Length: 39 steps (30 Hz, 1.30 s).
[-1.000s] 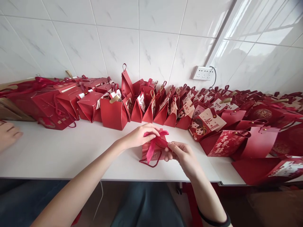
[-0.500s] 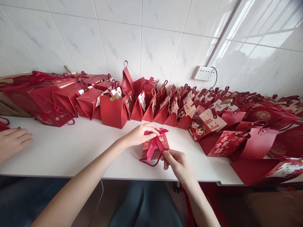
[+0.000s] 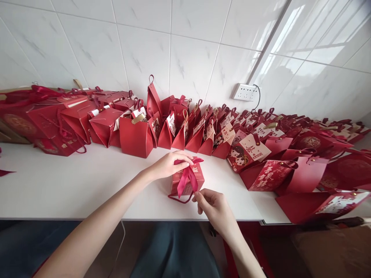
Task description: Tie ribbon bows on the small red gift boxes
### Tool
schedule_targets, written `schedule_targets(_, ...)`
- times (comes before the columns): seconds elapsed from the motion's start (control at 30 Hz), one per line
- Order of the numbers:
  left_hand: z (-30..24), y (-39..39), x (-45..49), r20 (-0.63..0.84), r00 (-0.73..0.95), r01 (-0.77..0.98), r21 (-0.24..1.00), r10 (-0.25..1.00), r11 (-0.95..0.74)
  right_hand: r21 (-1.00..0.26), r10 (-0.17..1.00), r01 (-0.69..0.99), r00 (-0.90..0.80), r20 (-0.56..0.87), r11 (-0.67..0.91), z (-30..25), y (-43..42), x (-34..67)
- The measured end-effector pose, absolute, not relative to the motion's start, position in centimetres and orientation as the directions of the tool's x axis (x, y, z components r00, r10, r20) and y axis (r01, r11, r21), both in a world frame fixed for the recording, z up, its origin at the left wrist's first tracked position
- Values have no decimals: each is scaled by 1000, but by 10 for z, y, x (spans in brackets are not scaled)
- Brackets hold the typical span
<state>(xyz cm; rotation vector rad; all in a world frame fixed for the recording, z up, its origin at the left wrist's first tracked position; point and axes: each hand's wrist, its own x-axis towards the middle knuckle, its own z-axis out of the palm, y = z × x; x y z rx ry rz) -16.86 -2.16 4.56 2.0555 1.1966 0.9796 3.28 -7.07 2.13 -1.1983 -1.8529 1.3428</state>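
A small red gift box (image 3: 174,185) with gold printing stands on the white table in front of me. Tied over its top is a pinkish-red ribbon bow (image 3: 187,179), its two tails hanging down the front. My left hand (image 3: 171,164) lies on the upper left of the box, thumb and fingers closed on the bow near its knot; the loop under them is mostly hidden. Low at the right front, my right hand (image 3: 210,202) pinches the end of one ribbon tail. A dark red twisted cord handle (image 3: 179,200) droops at the box's front, close to my right fingertips.
Rows of red gift boxes (image 3: 136,137) line the back of the white table (image 3: 87,185) against the tiled wall. More boxes (image 3: 268,175) crowd the right side. A power strip (image 3: 243,92) is on the wall. A dark red ribbon piece (image 3: 6,172) lies far left.
My right hand has shifted slightly down and left, with the ribbon tail still pinched. Another person's hand at the left edge has gone out of view. The view has turned slightly right.
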Motion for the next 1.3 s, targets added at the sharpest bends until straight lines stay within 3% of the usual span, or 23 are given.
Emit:
schedule_targets(0.17,50,-25,-175,356,288,454,766,889,-454,-873,778,469,-595,-201,133,24,-54,57)
schedule_targets(0.27,54,-31,-188,355,-16,443,841,935,-312,-798,626,567,-703,-338,205,39,-20,84)
schedule_targets(0.3,53,-33,-191,337,-141,438,864,931,-247,-805,651,557,-691,-314,203,45,-6,88)
schedule_targets(0.37,50,-38,-194,259,-299,442,891,919,-108,-856,805,485,-572,-157,178,54,18,85)
schedule_targets(0.43,45,-41,-191,144,-303,452,892,942,9,-884,893,436,-446,-49,169,58,35,67)
schedule_targets(0.53,37,-44,-180,21,-239,434,897,971,88,-871,906,467,-418,-65,153,57,40,32)
schedule_targets(0.63,31,-46,-170,28,-261,345,936,965,66,-886,901,436,-431,-50,159,52,32,12)
schedule_targets(0.77,26,-49,-163,64,-315,251,968,947,18,-953,884,252,-466,31,166,43,24,8)
schedule_targets(1.0,13,-56,-151,87,-420,150,988,903,-25,-988,913,113,-404,55,110,21,17,8)
schedule_targets(1.3,4,-57,-159,-28,-423,10,999,906,35,-984,915,169,-404,-12,61,9,26,34)
